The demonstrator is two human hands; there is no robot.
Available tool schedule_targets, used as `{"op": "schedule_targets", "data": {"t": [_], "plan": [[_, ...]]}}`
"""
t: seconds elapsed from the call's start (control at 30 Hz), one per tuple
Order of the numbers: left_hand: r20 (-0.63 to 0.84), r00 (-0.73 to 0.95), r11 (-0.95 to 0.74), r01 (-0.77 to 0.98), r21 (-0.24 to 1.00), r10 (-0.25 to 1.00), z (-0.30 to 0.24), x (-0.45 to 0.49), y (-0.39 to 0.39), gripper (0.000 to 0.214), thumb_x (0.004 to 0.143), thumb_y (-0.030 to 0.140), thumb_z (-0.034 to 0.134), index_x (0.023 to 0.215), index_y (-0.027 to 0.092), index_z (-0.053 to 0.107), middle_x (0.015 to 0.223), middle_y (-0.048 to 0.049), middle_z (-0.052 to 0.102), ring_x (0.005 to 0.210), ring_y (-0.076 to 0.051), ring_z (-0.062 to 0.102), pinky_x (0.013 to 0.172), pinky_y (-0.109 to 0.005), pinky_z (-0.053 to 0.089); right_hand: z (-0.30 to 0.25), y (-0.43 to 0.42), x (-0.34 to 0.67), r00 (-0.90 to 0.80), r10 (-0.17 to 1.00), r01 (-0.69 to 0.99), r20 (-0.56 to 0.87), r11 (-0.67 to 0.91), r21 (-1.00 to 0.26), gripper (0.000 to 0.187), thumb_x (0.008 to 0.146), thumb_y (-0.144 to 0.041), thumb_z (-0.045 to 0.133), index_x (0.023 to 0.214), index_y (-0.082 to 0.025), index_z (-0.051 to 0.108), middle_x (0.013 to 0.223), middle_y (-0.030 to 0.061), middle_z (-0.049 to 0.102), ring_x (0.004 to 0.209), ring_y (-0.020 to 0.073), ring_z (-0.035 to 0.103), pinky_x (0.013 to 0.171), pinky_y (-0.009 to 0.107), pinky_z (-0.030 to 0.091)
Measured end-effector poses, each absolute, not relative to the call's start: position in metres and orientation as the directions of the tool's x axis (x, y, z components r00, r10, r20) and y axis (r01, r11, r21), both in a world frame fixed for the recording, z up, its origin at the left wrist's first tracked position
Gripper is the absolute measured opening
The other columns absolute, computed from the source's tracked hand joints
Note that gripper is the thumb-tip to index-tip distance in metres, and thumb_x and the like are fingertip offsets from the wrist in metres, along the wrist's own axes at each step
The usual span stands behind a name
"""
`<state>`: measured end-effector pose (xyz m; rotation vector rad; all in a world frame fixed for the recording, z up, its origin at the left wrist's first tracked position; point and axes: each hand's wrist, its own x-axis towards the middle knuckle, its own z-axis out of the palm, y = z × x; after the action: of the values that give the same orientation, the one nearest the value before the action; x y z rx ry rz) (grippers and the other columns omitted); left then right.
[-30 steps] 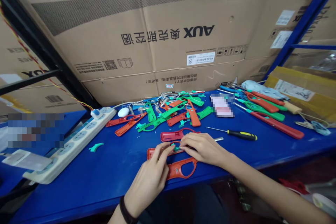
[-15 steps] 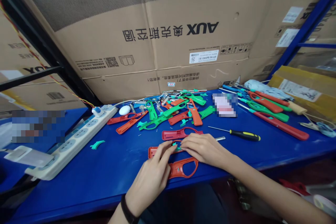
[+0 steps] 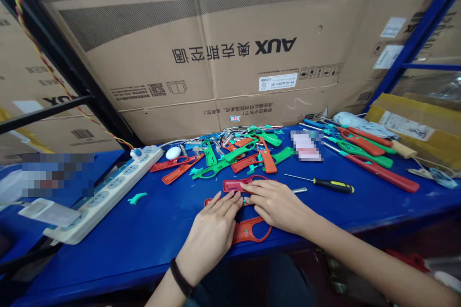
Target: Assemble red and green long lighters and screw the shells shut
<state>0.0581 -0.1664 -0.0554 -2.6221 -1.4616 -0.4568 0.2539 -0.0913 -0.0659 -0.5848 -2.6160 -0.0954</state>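
Note:
Both hands are over a red lighter shell half [image 3: 208,202] lying on the blue table, mostly hidden under my fingers. My left hand [image 3: 213,225] has its fingers closed together over the shell's middle. My right hand [image 3: 275,204] grips the shell's right side, its forefinger reaching across a crimson shell half [image 3: 231,185] just behind. A small green trigger piece [image 3: 245,201] shows between the fingertips. In front, partly beneath my left hand, lies an orange shell half [image 3: 248,230] with a large loop. A metal tube [image 3: 299,190] sticks out beyond my right hand.
A black-and-yellow screwdriver [image 3: 334,185] lies to the right, before several long-necked lighters [image 3: 382,171]. Behind are loose green shells [image 3: 216,168] and other parts. On the left are a white power strip [image 3: 115,182] and a loose green trigger [image 3: 137,198]. A large carton [image 3: 223,19] stands behind.
My left fingers have shifted from a pinch at the green trigger piece to lying closer together over the shell. My right forefinger has stretched out leftward. The view has shifted slightly.

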Motion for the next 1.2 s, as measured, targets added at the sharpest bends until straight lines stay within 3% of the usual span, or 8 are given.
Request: {"op": "schedule_targets", "data": {"t": [0.27,0.4,0.5,0.63,0.8,0.9,1.07,1.2], "plan": [[0.183,0.475,-0.506,0.839,0.2,0.861,-0.052,0.055,-0.159,0.056,0.084,0.007,0.037,0.139,0.02,0.04,0.142,-0.0053,0.045,0.131,-0.016,0.042,0.112,-0.048,0.028,-0.048,-0.079,0.249,-0.688,0.461,0.484,0.561,0.867,-0.117,0.024,0.083,-0.011,0.051,0.094,-0.017,0.071,0.111,0.0073,0.069,0.103,0.022,0.063,0.09,0.037,0.051],[0.228,0.392,-0.449,0.832,0.326,0.891,-0.051,0.042,-0.152,0.048,0.095,0.015,0.029,0.141,0.026,0.035,0.146,-0.0022,0.04,0.136,-0.013,0.034,0.114,-0.049,0.019,-0.03,-0.058,0.231,-0.582,0.412,0.402,0.7,0.895,-0.193,0.026,0.084,-0.009,0.047,0.096,-0.018,0.069,0.102,0.005,0.071,0.098,0.0181,0.064,0.085,0.031,0.051],[0.301,0.242,-0.34,0.88,0.333,0.922,-0.047,0.022,-0.155,0.039,0.099,0.025,0.029,0.135,0.026,0.044,0.143,-0.0033,0.045,0.136,-0.016,0.034,0.113,-0.053,0.017,-0.032,-0.044,0.22,-0.512,0.348,0.34,0.786,0.922,-0.186,0.025,0.084,-0.009,0.045,0.089,-0.018,0.068,0.093,0.0043,0.072,0.09,0.0172,0.064,0.081,0.03,0.051],[0.327,0.231,-0.306,0.931,0.2,0.916,-0.047,0.007,-0.187,0.036,0.098,0.031,0.036,0.132,0.03,0.047,0.14,-0.0014,0.049,0.132,-0.019,0.041,0.109,-0.053,0.028,-0.049,-0.033,0.219,-0.501,0.375,0.296,0.78,0.921,-0.253,0.024,0.085,-0.009,0.045,0.079,-0.018,0.067,0.082,0.0032,0.071,0.08,0.0154,0.065,0.075,0.027,0.051],[0.405,0.532,-0.457,0.846,-0.273,0.744,-0.085,0.029,-0.228,0.052,0.095,0.038,0.043,0.144,0.027,0.031,0.14,-0.0017,0.049,0.127,-0.018,0.048,0.106,-0.035,0.04,-0.053,-0.031,0.225,-0.444,0.41,0.247,0.796,0.911,-0.331,0.024,0.083,-0.008,0.046,0.075,-0.02,0.066,0.079,0.0011,0.069,0.075,0.0126,0.065,0.069,0.023,0.05],[0.428,0.547,-0.419,0.833,-0.361,0.719,-0.1,0.046,-0.228,0.059,0.093,0.046,0.043,0.146,0.022,0.029,0.139,-0.0035,0.05,0.125,-0.018,0.05,0.107,-0.031,0.038,-0.052,-0.031,0.226,-0.455,0.415,0.239,0.788,0.909,-0.341,0.024,0.081,-0.008,0.046,0.075,-0.021,0.066,0.079,0.0004,0.069,0.07,0.0114,0.064,0.062,0.021,0.048],[0.333,0.441,-0.419,0.897,-0.138,0.834,-0.069,0.05,-0.201,0.061,0.095,0.041,0.041,0.148,0.025,0.015,0.146,-0.0024,0.04,0.132,-0.017,0.04,0.109,-0.039,0.033,-0.051,-0.029,0.229,-0.48,0.452,0.273,0.752,0.892,-0.361,0.024,0.082,-0.008,0.046,0.075,-0.02,0.066,0.08,0.0003,0.069,0.067,0.0113,0.063,0.062,0.021,0.046],[0.305,0.3,-0.32,0.947,0.016,0.904,-0.043,0.027,-0.146,0.044,0.096,0.038,0.038,0.14,0.031,0.037,0.145,-0.0019,0.043,0.132,-0.021,0.039,0.112,-0.049,0.025,-0.049,-0.027,0.231,-0.473,0.469,0.31,0.746,0.881,-0.357,0.024,0.082,-0.009,0.046,0.074,-0.02,0.065,0.079,0.0003,0.069,0.067,0.0117,0.062,0.062,0.021,0.044]]}}
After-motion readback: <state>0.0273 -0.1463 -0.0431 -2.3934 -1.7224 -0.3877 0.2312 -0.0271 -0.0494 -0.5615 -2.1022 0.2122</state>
